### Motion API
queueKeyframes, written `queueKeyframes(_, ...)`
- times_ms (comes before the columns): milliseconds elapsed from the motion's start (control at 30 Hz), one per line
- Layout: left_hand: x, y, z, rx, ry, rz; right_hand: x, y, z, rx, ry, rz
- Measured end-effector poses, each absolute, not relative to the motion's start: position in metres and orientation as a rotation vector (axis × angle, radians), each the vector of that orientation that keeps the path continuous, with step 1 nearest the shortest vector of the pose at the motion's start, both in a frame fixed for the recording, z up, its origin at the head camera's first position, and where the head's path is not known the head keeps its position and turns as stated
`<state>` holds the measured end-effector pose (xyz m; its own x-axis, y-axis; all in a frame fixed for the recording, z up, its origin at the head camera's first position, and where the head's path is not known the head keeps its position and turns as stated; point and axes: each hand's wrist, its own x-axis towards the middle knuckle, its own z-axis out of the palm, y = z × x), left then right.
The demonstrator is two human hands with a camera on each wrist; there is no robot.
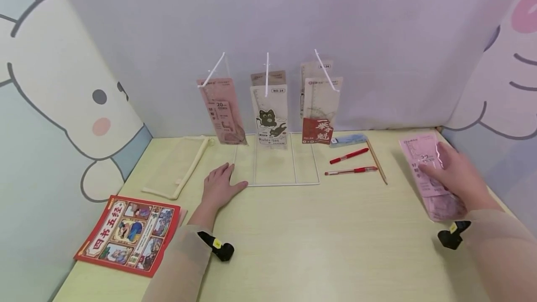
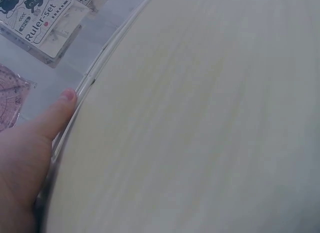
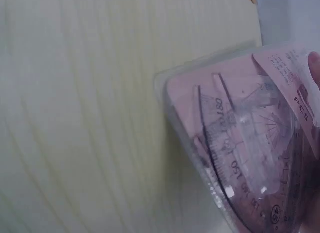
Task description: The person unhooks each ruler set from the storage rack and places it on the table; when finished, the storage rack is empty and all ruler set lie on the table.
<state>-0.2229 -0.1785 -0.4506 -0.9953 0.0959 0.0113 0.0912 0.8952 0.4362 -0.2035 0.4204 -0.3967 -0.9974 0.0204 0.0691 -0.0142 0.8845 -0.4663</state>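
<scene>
My right hand [image 1: 461,176] grips a pink ruler set pack [image 1: 413,155] at the table's right side. Through its clear sleeve, a protractor [image 3: 235,158] shows in the right wrist view. My left hand [image 1: 220,188] rests at the front left corner of a white wire display rack [image 1: 285,184], thumb [image 2: 62,108] against the base wire. From the rack's hooks hang a pink ruler set pack [image 1: 218,92], a white ruler set pack with black cats [image 1: 270,101] and a white pack with a red lower panel [image 1: 320,94]. More packs hang behind the latter two.
Two red pens, one [image 1: 349,155] behind the other [image 1: 351,171], lie right of the rack beside a pencil [image 1: 377,162] and a light blue packet [image 1: 349,140]. At left are a cream zip pouch [image 1: 176,167] and a red comic-style book [image 1: 130,234]. Cartoon-printed panels [image 1: 100,115] enclose the table.
</scene>
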Motion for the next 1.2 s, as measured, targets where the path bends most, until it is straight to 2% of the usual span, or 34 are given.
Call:
queueKeyframes(633, -0.224, -0.179, -0.454, 0.155, 3.061, 0.702, -0.172, 0.474, -0.426, -0.107, -3.26, 0.589)
queueKeyframes(1200, -0.224, -0.18, -0.454, 0.163, 3.064, 0.707, -0.155, 0.496, -0.433, -0.141, -3.289, 0.637)
